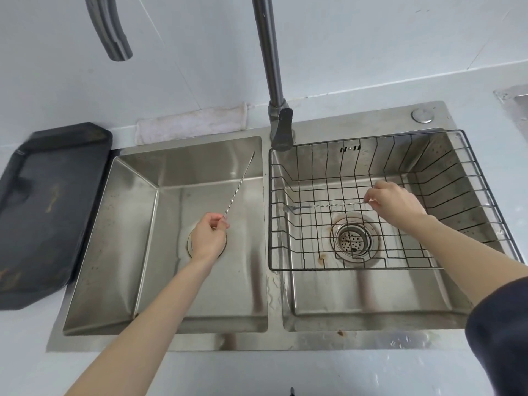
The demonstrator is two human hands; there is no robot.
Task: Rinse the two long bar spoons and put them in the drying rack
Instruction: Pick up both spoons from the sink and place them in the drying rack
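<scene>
My right hand pinches the second bar spoon by its twisted stem, lying level inside the drying rack over the right basin, bowl end to the left. My left hand grips the first bar spoon over the left basin, its tip angled far and right. If I let go carelessly, I judge the thin stem could slide through the rack's wide wire gaps toward the drain
</scene>
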